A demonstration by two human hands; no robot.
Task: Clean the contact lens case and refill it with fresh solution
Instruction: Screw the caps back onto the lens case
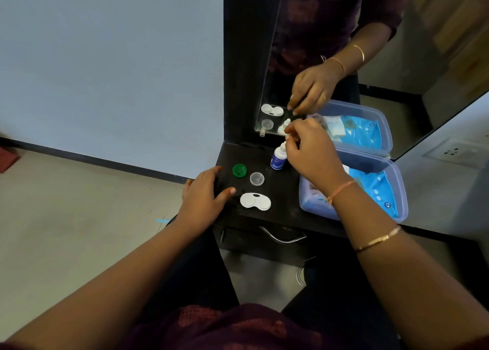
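Note:
A white contact lens case [255, 201] lies flat on the dark shelf [280, 207], both wells uncovered. A green cap [239, 170] and a clear cap [257, 178] sit just behind it. A small solution bottle [279, 158] with a blue label stands upright near the mirror. My right hand [312, 151] is above and beside the bottle, fingertips pinched at its nozzle top; what they pinch is too small to tell. My left hand [203, 193] rests flat on the shelf's left edge, fingers spread, thumb close to the case.
A clear plastic box [397, 191] holding blue packets stands on the shelf's right side, under my right wrist. A mirror [370, 58] behind the shelf reflects the hands and items. A metal drawer handle [283, 237] is below the shelf's front edge.

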